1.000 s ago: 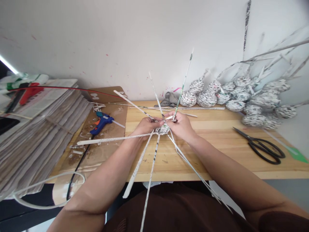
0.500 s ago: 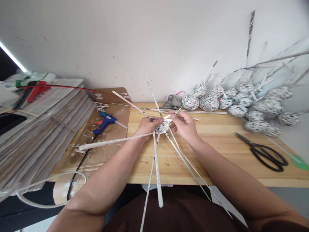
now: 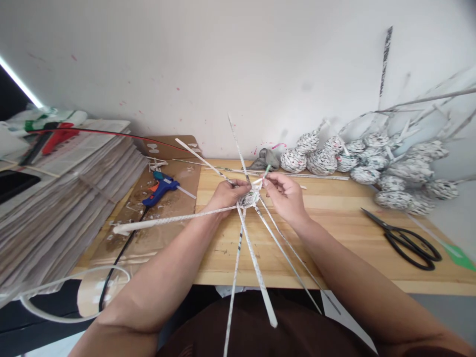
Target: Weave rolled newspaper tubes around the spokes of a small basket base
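A: Moved since half a second ago: the blunt-ended paper tube (image 3: 262, 282) has swung rightward across the table's near edge. The green-marked strip (image 3: 267, 170), then a long slant against the wall, shows only as a short stub above the fingers.

B: Hands and weave?

A: Right hand (image 3: 286, 197): thumb and forefinger pinch the strip at the weave's far right rim. Left hand (image 3: 226, 197): thumb on top, gripping the far left rim. Between them, the woven paper disc (image 3: 250, 200): small, round, lumpy, newsprint grey on white. Whether it touches the wood, cannot tell. Rolled paper spokes (image 3: 145, 224) radiate from it, thin and stiff.

B: Arms?

A: Bare forearms, reaching in from the lower corners and converging on the disc; right fingers curled, left wrist crossed by a spoke.

B: Farther out?

A: Pale, smooth-grained wooden table (image 3: 334, 198). Left: blue hot-glue gun (image 3: 163, 189) on scrap-littered brown sheeting (image 3: 182, 178), then a tall, ragged-edged newspaper stack (image 3: 92, 188). Right: black scissors (image 3: 387, 229), blades slim, handles looped. Along the wall: a crumpled grey cloth (image 3: 265, 159), beside bulbous, gourd-shaped paper weaves (image 3: 322, 161).
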The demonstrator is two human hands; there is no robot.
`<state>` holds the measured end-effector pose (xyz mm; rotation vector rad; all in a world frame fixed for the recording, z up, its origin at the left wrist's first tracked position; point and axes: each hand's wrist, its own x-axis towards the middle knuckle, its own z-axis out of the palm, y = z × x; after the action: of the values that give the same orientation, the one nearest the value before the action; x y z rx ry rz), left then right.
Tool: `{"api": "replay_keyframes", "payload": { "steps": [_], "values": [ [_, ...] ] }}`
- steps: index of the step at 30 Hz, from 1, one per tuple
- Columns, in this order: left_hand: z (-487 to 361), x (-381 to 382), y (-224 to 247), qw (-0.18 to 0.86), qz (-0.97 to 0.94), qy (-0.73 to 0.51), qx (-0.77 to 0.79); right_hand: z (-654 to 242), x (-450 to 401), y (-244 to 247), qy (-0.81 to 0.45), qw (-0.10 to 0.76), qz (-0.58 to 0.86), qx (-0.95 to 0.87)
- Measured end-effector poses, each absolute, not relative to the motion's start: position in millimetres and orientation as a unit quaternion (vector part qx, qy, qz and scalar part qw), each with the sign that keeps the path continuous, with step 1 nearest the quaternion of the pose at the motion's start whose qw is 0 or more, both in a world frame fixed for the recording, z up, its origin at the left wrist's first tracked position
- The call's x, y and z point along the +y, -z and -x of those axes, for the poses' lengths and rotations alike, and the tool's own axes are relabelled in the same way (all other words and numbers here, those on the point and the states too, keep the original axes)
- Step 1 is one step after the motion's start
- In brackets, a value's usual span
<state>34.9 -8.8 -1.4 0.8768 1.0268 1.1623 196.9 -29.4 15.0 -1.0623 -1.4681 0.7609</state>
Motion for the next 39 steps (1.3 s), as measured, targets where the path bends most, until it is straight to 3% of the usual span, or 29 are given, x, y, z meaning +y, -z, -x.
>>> {"api": "replay_keyframes", "payload": {
  "steps": [4,14,21,30,39],
  "values": [
    [-34.9,-9.5,-0.5,0.638,-0.375,-0.514,0.434,-197.2,-29.4,-13.1,-0.272,0.508,0.494,-0.651],
    [-33.8,-4.3,4.6,0.640,-0.383,-0.535,0.397,-189.9,-30.6,-8.5,-0.481,0.521,0.452,-0.541],
    [-33.4,-10.8,-3.7,0.669,-0.362,-0.494,0.421,-192.7,-30.3,-10.4,-0.436,0.516,0.474,-0.565],
    [-26.0,-12.0,-10.4,0.617,-0.446,-0.449,0.467,-194.3,-29.8,-9.6,-0.400,0.514,0.479,-0.588],
    [-24.2,-13.7,-10.7,0.677,-0.405,-0.408,0.459,-195.9,-33.2,-11.1,-0.372,0.513,0.466,-0.618]
  ]
}}
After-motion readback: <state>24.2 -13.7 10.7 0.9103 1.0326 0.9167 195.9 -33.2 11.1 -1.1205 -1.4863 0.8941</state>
